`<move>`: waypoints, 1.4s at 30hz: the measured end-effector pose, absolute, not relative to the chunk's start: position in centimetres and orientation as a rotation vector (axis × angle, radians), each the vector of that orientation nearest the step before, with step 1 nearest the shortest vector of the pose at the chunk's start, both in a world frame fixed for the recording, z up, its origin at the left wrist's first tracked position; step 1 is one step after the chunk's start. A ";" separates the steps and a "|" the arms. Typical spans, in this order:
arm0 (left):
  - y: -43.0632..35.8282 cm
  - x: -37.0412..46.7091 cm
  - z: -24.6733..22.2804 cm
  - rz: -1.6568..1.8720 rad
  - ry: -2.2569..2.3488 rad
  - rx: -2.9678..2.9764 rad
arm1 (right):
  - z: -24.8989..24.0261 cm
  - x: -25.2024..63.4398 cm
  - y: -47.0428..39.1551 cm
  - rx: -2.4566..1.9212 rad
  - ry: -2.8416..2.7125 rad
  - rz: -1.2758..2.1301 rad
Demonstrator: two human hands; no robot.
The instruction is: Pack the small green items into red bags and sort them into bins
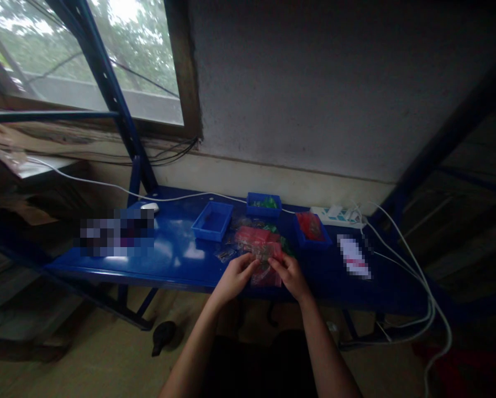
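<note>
Between my two hands is a small red-tinted clear plastic bag [263,251], held near the front edge of the blue table. My left hand [240,272] pinches its left side with thumb and fingers. On the right side, my right hand [288,273] grips it in the same way. What the bag contains is too dim to make out. Just beyond the hands lies a pile of red plastic bags [250,234], with green bags [269,227] partly hidden behind it. Clear small bags [226,254] lie left of the pile.
A blue tray [195,228] stands left of the pile. Behind it, another blue tray [252,212] holds green bags; a third [323,242] at right holds red bags. A white power strip [337,220] with cables lies at the back right. Blue frame posts [126,119] flank the table.
</note>
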State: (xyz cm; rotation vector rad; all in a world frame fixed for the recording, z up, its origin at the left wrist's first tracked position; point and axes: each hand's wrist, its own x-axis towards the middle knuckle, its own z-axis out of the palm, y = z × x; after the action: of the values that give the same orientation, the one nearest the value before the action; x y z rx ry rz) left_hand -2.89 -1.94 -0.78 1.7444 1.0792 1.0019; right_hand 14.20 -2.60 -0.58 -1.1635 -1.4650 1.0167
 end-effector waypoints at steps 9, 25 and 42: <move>-2.1 -2.9 -0.5 0.995 1.090 1.741 | -0.7 14.3 -2.6 -1.153 -1.470 0.997; -2.1 -2.9 -0.6 0.989 1.089 1.735 | -0.6 14.3 -2.7 -1.166 -1.486 0.977; -2.1 -2.8 -0.5 1.000 1.087 1.740 | -0.8 14.3 -2.6 -1.165 -1.489 0.958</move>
State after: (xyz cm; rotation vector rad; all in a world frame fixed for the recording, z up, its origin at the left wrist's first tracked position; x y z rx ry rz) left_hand -2.80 -2.13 -0.48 1.7402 1.0872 0.9996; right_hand 14.26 -2.60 -0.82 -1.1646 -1.4885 0.9582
